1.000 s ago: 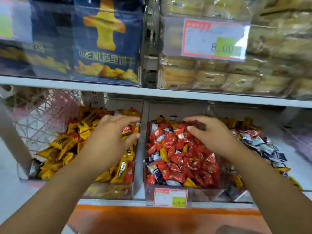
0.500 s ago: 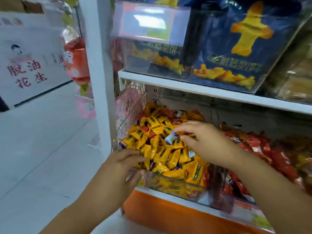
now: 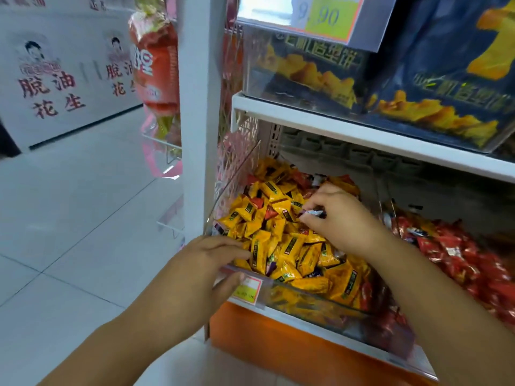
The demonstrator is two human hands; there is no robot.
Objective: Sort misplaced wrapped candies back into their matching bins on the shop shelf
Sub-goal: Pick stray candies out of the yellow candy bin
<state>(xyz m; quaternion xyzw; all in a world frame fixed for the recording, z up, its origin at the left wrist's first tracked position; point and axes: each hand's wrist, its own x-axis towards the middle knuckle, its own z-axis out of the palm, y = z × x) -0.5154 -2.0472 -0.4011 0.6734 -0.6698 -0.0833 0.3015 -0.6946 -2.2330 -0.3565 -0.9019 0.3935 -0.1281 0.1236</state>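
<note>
blue-wrapped candy (image 3: 313, 213) pinched in right hand (image 3: 344, 218) above the yellow bin (image 3: 278, 284), apparently a stray; left hand (image 3: 207, 263) grips its rim, probably steadying.

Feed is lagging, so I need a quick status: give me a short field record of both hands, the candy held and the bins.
left hand: grips front rim of yellow-candy bin, by price label
right hand: pinches blue-and-white candy over the yellow candies
other strays: red candy among the yellow ones
neighbour: red candies in bin to the right
</note>
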